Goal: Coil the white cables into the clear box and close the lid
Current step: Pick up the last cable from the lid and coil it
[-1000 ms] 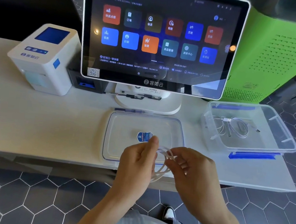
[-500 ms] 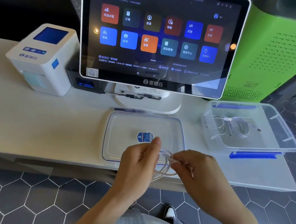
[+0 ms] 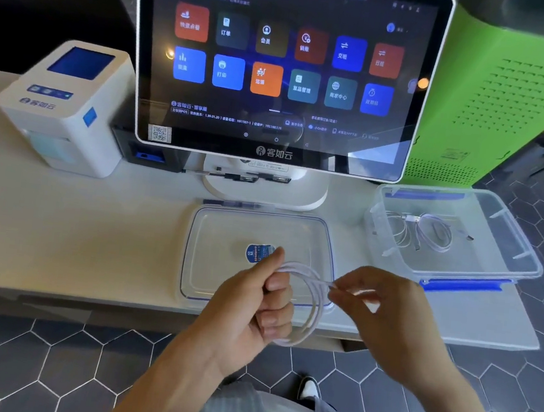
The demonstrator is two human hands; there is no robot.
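Observation:
A white cable (image 3: 314, 306) is looped into a coil in front of the counter edge. My left hand (image 3: 253, 311) grips the coil's left side with thumb up. My right hand (image 3: 383, 315) pinches the cable's end at the coil's right side. The clear lid (image 3: 210, 266) with a blue sticker lies flat on the counter just beyond my hands. The clear box (image 3: 515, 244) with blue latches stands at the right end of the counter, open, with other coiled white cables (image 3: 428, 234) inside it.
A large touchscreen terminal (image 3: 285, 66) on a white stand fills the back of the counter (image 3: 76, 235). A white label printer (image 3: 66, 107) stands at the left. A green cabinet (image 3: 510, 96) rises behind the box. Dark hexagon-tiled floor lies below.
The coil has grown wider and hangs lower over the counter edge. My right hand has moved to the right, drawing the cable end out from the coil.

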